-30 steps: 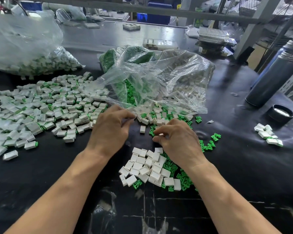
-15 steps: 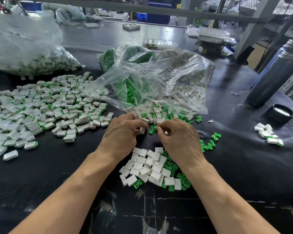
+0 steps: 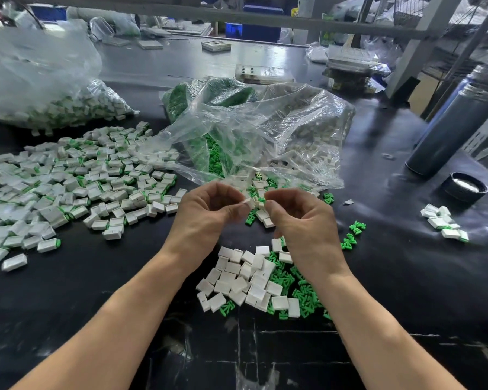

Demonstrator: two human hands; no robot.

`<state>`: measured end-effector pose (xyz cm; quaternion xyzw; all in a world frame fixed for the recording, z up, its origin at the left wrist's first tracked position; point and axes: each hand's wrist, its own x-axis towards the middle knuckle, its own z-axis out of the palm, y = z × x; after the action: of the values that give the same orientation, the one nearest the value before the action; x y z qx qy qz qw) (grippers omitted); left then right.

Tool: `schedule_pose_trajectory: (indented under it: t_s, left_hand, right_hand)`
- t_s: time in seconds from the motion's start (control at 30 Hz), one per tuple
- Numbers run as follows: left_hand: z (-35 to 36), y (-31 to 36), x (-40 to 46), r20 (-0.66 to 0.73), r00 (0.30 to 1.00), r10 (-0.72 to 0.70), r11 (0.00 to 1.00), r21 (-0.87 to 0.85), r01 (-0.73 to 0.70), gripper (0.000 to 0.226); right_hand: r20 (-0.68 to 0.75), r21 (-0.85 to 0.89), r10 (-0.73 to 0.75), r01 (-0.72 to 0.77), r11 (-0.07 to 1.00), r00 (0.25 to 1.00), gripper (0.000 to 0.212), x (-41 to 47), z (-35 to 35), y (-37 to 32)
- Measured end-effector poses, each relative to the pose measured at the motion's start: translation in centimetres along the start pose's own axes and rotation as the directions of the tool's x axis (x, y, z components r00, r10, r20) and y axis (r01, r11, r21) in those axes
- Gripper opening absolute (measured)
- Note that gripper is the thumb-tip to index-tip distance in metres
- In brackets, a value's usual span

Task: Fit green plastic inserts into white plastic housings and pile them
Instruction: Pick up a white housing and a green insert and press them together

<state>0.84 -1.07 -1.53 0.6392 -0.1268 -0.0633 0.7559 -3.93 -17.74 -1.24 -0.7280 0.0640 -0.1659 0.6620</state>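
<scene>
While both hands hang raised just above the black bench, the left hand (image 3: 209, 215) pinches a small white rectangular plastic housing (image 3: 250, 203) between thumb and fingertips, and the right hand (image 3: 302, 218) pinches a small green plastic insert (image 3: 261, 200) against the housing's open end. A second ago the hands were down among the loose parts; now they have lifted and met, so picking looks finished and the push-in is probably under way. Whether the insert is fully seated cannot be told.

Directly below the wrists, toward the near edge of the bench, lies a heap of empty white housings (image 3: 237, 280) mixed with loose green inserts (image 3: 296, 288). Just behind the hands, a crumpled clear plastic bag (image 3: 265, 136) spills more of both. Toward the left edge spreads the wide pile of finished white-and-green pieces (image 3: 76, 181), with another clear bag of them (image 3: 40, 88) behind it. Near the right edge stand a tall grey metal flask (image 3: 457, 128), its black round cap (image 3: 464, 187), and a small cluster of finished pieces (image 3: 443, 223). Nothing blocks the way to the finished pile.
</scene>
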Motion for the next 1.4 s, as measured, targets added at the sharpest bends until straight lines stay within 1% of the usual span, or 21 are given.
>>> schedule_pose_trajectory:
  t_s: [0.03,0.13,0.27,0.4,0.57,0.73,0.83,0.9,0.97,1.07,1.17,1.33,1.4]
  left_hand:
    - [0.13,-0.01,-0.01,-0.002,1.000,0.003,0.999,-0.039,-0.003,0.022]
    - [0.40,0.07,0.09,-0.009,1.000,0.007,0.997,-0.077,-0.008,0.024]
    - [0.55,0.05,0.22,0.005,1.000,0.008,0.996,-0.089,-0.007,0.018]
    - [0.67,0.08,0.18,0.002,1.000,0.002,0.997,-0.072,-0.001,0.019]
    - [0.77,0.39,0.03,0.012,1.000,-0.012,0.998,-0.054,0.013,0.024]
    - [1.05,0.45,-0.12,0.024,1.000,0.003,0.999,-0.038,-0.002,0.022]
    - [1.06,0.32,-0.17,0.029,1.000,0.003,0.999,-0.052,-0.002,0.021]
    - [1.03,0.24,-0.19,0.032,0.999,0.003,0.997,-0.072,0.000,0.022]
    - [0.99,0.19,-0.24,0.041,0.999,-0.004,0.996,-0.091,0.008,0.023]
    - [1.00,0.18,-0.28,0.035,0.999,-0.014,0.994,-0.107,0.018,0.025]
    - [1.04,0.21,-0.29,0.027,1.000,0.002,0.996,-0.090,0.000,0.023]
    - [0.95,0.06,-0.35,0.023,0.996,0.083,0.996,0.016,-0.083,0.014]
    - [0.79,-0.04,-0.33,0.025,0.994,0.106,0.990,0.086,-0.108,0.014]
  right_hand:
    - [0.010,0.023,-0.012,0.011,1.000,1.000,0.014,-0.09,0.06,-0.10]
    - [0.023,0.058,-0.054,0.052,0.997,0.998,0.020,-0.24,0.17,-0.25]
    - [0.027,0.063,-0.118,0.117,0.991,0.993,0.026,-0.26,0.17,-0.17]
    - [0.045,0.004,-0.166,0.166,0.986,0.985,0.025,-0.30,0.21,-0.02]
    - [0.066,-0.039,-0.186,0.188,0.981,0.980,0.019,-0.30,0.16,0.20]
    - [0.095,-0.083,-0.167,0.175,0.981,0.981,0.020,-0.36,0.06,0.02]
    - [0.074,0.018,-0.121,0.120,0.993,0.990,0.020,-0.27,-0.02,-0.01]
    - [0.061,0.096,-0.073,0.067,0.993,0.995,0.014,-0.25,-0.04,0.04]
    - [0.059,0.128,-0.044,0.036,0.991,0.997,0.008,-0.24,0.01,0.20]
    - [0.050,0.129,-0.021,0.014,0.992,0.999,0.004,-0.27,0.17,0.47]
    - [0.056,0.082,-0.040,0.035,0.996,0.998,0.003,-0.35,0.20,0.46]
    - [0.052,-0.179,-0.109,0.117,0.977,0.993,0.008,-0.39,-0.13,0.29]
    - [0.063,-0.247,-0.123,0.135,0.960,0.990,0.010,-0.47,-0.18,0.23]
